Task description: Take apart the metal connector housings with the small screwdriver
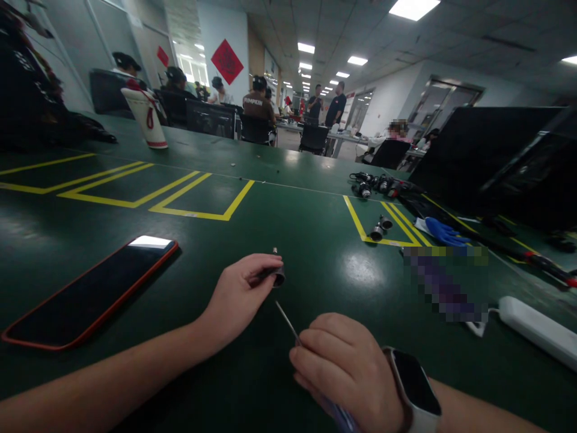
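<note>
My left hand (241, 288) is closed on a small dark metal fitting (279, 277), pinched between thumb and fingers; its round open end faces me, and a thin tip sticks up above the fingers. My right hand (347, 364) is wrapped round a screwdriver (287, 320). Its slim shaft points up and left, the tip just below the fitting and seemingly apart from it. Part of a purplish handle shows under the palm. A watch (415, 379) sits on my right wrist.
A red-cased phone (94, 288) lies left on the green table (288, 216). Similar metal fittings (381, 228) stand by the yellow tape at right. Behind are camera-like black parts (369, 183), a blue glove (446, 231), a white power strip (538, 331) and a paper cup (146, 117). People sit farther off.
</note>
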Action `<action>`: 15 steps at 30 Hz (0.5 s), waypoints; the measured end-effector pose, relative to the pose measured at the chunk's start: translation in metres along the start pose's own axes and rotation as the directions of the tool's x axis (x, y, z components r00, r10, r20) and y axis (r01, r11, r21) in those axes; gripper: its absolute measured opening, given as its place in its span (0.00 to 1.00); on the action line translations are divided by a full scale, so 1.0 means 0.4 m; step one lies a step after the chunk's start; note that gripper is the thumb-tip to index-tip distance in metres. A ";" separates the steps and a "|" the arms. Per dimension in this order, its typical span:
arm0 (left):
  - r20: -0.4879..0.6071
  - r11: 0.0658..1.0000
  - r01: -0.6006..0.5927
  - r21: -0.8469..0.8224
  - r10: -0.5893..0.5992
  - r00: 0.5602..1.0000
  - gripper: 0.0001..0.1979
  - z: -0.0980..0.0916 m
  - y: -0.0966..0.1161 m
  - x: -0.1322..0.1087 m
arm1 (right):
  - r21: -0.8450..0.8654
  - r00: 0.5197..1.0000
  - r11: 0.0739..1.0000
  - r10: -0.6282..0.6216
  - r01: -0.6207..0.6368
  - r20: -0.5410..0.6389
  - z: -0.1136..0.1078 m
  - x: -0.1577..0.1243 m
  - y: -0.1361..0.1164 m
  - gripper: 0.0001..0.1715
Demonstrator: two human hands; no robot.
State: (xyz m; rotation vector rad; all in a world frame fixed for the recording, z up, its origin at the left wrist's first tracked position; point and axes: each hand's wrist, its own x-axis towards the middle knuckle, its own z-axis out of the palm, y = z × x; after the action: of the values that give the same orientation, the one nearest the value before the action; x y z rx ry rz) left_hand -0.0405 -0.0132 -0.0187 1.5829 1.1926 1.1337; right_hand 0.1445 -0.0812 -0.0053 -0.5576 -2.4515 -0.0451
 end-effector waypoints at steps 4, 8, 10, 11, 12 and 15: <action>-0.083 0.999 -0.006 0.052 0.010 0.996 0.14 -0.015 -0.025 0.032 | -0.021 0.980 1.000 -0.009 0.013 0.196 0.010 -0.008 0.005 0.14; -0.126 0.991 0.103 -0.082 -0.113 0.986 0.17 -0.013 -0.035 0.061 | 0.034 0.954 0.993 0.098 -0.112 0.283 0.033 -0.022 0.024 0.16; -0.132 0.990 0.097 -0.107 -0.111 0.985 0.19 -0.007 -0.047 0.081 | 0.098 0.940 0.974 0.169 -0.206 0.295 0.040 -0.024 0.034 0.18; -0.122 0.992 0.075 -0.097 -0.087 0.989 0.19 -0.003 -0.056 0.093 | 0.129 0.936 0.960 0.202 -0.247 0.289 0.042 -0.024 0.037 0.18; -0.119 0.994 0.051 -0.095 -0.062 0.991 0.20 0.000 -0.067 0.108 | 0.159 0.933 0.946 0.230 -0.281 0.276 0.042 -0.023 0.040 0.17; -0.114 0.998 -0.012 -0.066 0.004 0.993 0.27 0.014 -0.098 0.158 | 0.225 0.930 0.910 0.308 -0.349 0.199 0.037 -0.018 0.041 0.10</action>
State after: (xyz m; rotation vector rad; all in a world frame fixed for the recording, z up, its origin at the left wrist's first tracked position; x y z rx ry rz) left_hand -0.0350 0.0559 -0.0463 1.4909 1.2100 1.2706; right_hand 0.1480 -0.0665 -0.0231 -0.8768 -2.4275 0.4679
